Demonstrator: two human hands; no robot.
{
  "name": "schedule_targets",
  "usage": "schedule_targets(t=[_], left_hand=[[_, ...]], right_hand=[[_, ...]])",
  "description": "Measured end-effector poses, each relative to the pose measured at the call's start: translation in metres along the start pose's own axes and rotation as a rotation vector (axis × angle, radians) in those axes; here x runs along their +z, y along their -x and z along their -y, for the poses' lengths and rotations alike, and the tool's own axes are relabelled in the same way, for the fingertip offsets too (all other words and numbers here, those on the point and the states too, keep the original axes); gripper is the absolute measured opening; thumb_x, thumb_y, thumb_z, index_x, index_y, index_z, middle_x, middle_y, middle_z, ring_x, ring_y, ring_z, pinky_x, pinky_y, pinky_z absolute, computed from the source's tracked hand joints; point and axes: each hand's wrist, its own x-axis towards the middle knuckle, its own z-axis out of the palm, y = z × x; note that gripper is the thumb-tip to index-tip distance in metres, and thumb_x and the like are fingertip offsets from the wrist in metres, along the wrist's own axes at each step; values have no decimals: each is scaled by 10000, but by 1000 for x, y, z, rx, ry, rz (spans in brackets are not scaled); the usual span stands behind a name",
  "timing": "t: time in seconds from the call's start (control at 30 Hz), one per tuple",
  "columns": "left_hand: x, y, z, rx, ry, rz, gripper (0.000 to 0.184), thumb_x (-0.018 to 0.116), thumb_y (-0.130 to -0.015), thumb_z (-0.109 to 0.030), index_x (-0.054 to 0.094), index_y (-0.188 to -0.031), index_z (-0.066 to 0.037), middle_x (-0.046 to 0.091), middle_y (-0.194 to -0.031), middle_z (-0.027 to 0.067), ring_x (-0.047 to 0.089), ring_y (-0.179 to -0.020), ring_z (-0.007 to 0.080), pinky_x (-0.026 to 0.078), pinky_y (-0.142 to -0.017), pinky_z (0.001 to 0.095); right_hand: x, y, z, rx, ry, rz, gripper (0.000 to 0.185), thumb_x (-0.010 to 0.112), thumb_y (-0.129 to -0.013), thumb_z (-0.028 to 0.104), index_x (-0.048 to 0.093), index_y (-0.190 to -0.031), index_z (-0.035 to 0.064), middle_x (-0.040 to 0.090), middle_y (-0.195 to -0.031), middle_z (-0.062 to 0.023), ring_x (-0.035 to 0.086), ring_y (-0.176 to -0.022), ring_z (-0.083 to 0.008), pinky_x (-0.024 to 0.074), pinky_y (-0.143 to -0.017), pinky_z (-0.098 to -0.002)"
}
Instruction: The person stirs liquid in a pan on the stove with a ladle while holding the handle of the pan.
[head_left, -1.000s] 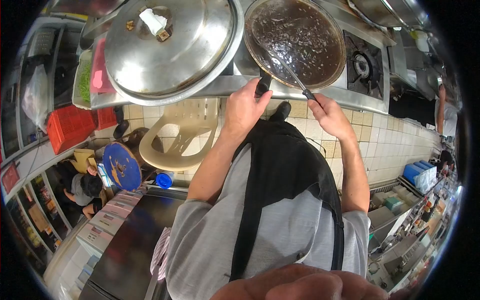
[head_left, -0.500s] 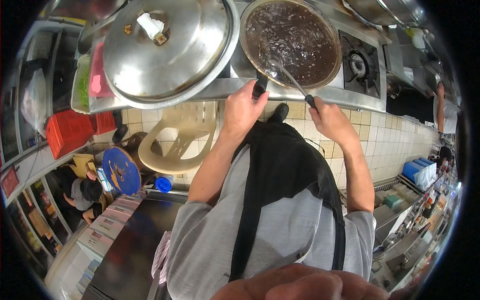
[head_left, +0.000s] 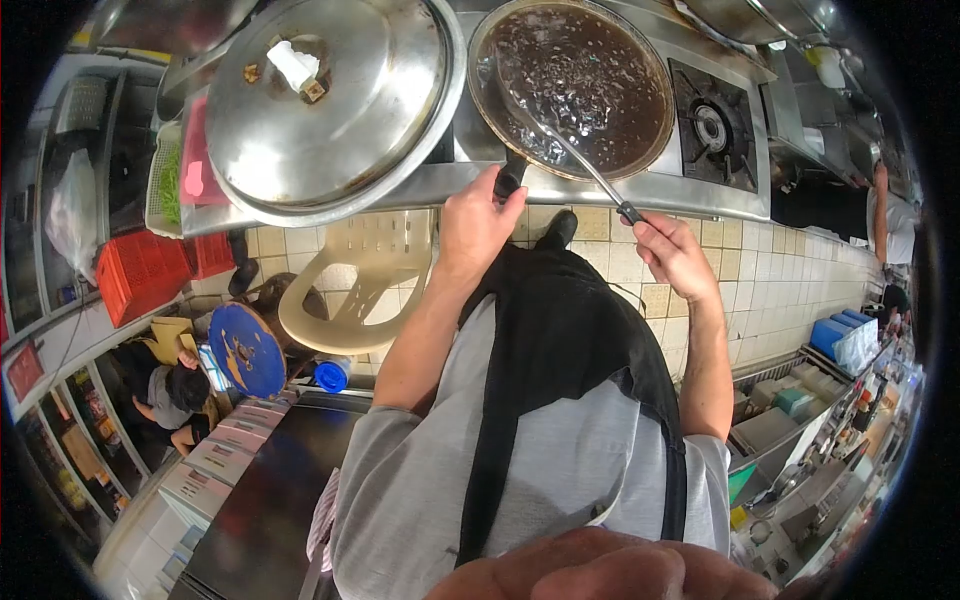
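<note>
A wide pan (head_left: 655, 150) of dark brown liquid with small pieces in it sits on the stove top. My left hand (head_left: 478, 222) is closed round the pan's black handle (head_left: 511, 176) at the stove's front edge. The black grip of a long metal utensil (head_left: 582, 160) is between the fingers of my right hand (head_left: 677, 254). The utensil's far end dips into the liquid, where its head is hidden. Left of the pan stands a big vessel under a domed metal lid (head_left: 340, 130), with a white wrapped piece (head_left: 292, 65) on top.
An unlit burner (head_left: 713, 127) lies right of the pan. A beige plastic chair (head_left: 350, 290) stands below the stove, beside a blue round top (head_left: 248, 350). Red crates (head_left: 145, 275) are at the left. One person (head_left: 180, 390) is at lower left, another (head_left: 893, 222) at far right.
The utensil's submerged end has shifted within the liquid, and my right hand has moved slightly right and down on its grip. My left hand stays on the pan handle. The view has shifted slightly.
</note>
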Motion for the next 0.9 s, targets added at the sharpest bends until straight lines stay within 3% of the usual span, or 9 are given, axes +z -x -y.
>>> schedule_targets(t=[0.13, 0.5, 0.6, 0.8, 0.9], left_hand=[[2, 0, 3, 6, 17, -7, 518, 821, -882, -301, 692, -1251, 40, 789, -908, 172, 795, -841, 248, 621, -748, 350], [-6, 1, -6, -20, -2, 19, 551, 814, -881, -355, 696, -1256, 30, 780, -891, 187, 793, -835, 257, 619, -748, 355], [-2, 2, -2, 42, 39, -29, 474, 793, -886, -283, 680, -1234, 19, 737, -812, 188, 744, -726, 341, 590, -669, 438], [-2, 2, -3, 36, 62, -44, 458, 801, -880, -270, 687, -1224, 10, 737, -819, 189, 745, -730, 335, 590, -668, 426], [-7, 0, -7, -43, 49, 35, 562, 820, -883, -337, 683, -1270, 47, 778, -902, 198, 793, -826, 243, 618, -735, 353]], right_hand=[[-2, -1, 0, -18, -92, -29, 340, 583, -1071, 296, 685, -1235, 15, 482, -670, 64, 384, -487, -26, 265, -429, -214], [5, -25, -11, 38, -182, -73, 325, 566, -1074, 264, 670, -1202, -15, 491, -657, 38, 346, -435, -42, 232, -388, -230], [6, -31, -13, 62, -250, -33, 326, 566, -1073, 256, 659, -1208, -27, 491, -661, 32, 336, -428, -43, 217, -378, -234], [10, -37, -9, 70, -313, 17, 336, 566, -1074, 252, 646, -1224, -38, 493, -672, 27, 324, -426, -39, 200, -370, -235], [13, -41, -10, 64, -312, 21, 336, 557, -1087, 259, 655, -1230, -29, 475, -655, 29, 290, -418, -31, 201, -361, -223]])
